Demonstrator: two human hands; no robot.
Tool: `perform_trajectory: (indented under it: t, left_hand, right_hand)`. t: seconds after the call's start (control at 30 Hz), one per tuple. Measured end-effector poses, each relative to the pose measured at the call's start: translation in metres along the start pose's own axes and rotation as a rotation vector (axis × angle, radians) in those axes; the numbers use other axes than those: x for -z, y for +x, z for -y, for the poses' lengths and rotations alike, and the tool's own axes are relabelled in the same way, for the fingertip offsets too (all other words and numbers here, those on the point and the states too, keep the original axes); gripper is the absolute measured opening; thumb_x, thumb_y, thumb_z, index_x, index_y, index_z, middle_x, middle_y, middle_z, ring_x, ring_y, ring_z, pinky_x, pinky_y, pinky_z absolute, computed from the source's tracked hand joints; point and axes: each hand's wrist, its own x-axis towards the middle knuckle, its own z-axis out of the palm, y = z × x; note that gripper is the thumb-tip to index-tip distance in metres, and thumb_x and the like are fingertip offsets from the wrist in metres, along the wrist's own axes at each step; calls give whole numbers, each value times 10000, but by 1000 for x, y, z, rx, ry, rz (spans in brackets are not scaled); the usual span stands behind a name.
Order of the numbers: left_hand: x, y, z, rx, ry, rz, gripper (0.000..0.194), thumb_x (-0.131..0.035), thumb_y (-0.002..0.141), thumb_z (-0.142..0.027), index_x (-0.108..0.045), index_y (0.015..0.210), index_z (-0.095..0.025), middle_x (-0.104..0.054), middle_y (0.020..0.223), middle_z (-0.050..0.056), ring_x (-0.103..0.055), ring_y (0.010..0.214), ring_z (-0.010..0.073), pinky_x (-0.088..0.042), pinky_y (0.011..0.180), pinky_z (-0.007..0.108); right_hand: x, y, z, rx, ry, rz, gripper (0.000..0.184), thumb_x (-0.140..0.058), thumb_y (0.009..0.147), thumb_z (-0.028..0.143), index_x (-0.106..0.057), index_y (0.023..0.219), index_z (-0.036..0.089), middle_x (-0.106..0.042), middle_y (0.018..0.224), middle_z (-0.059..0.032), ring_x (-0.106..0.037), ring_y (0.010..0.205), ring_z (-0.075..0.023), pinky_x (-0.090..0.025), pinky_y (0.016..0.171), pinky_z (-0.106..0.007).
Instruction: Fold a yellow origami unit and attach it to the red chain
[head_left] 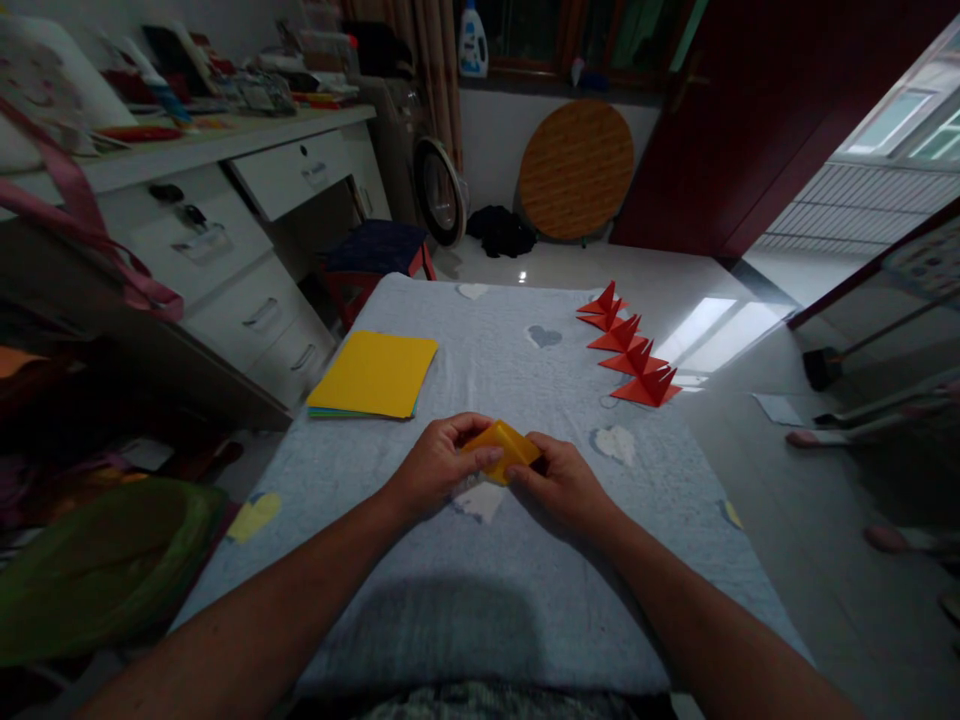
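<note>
- My left hand [436, 465] and right hand [568, 482] grasp a small, folded yellow paper piece [504, 438] over the pale blue, heart-patterned, cloth-covered worktop [487, 345].
- Beyond my left hand lies a yellow-topped stack of square paper [375, 374].
- Farther off, at right, stands a row of pointed red folded-paper shapes [640, 388].

No number, brand or sign is readable; the blue-patterned label [472, 52] on the white plastic bottle with a blue cap [473, 40] is too small and blurred to decipher.
</note>
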Motion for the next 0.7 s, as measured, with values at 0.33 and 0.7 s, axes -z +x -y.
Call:
perform_trajectory:
  t: [0.33,0.7]
  left_hand:
    - [-6,-2,-2,-69,207,-20,254,-675,815,-376,-658,723,-140,-537,688,-13,-504,662,122,-401,615,230]
    - [-10,-6,-8,-37,59,-54,269,-646,847,-386,-653,744,-138,-567,668,-15,-495,611,101,-407,576,205]
  right_hand:
    - [-1,-1,4,5,-24,51,155,-576,836,322,-552,756,191,-500,644,35,-444,588,-110,-331,539,-236]
    - [-5,-1,9,-53,48,70,199,-588,808,362,-571,724,183,-500,618,32,-451,558,-109,-340,514,-236]
